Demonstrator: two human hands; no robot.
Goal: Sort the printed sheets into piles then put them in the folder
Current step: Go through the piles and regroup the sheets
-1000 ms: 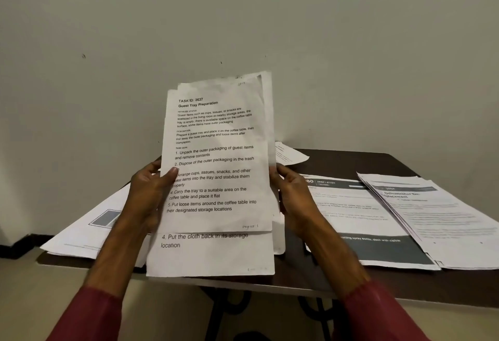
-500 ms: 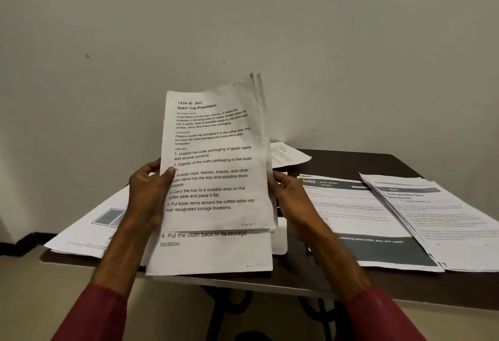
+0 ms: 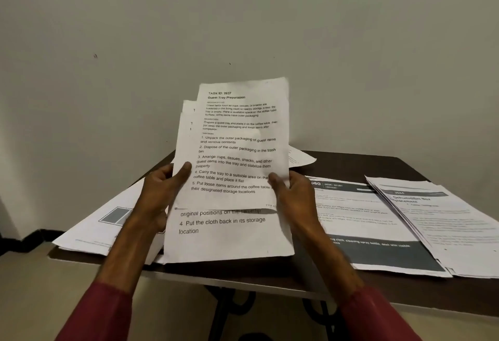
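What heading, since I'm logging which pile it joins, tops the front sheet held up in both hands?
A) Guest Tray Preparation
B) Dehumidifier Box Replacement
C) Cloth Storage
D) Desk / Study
A: the front sheet, pinched at its sides by the left hand and the right hand, reads "Guest Tray Preparation" just under "TASK ID: 2637".
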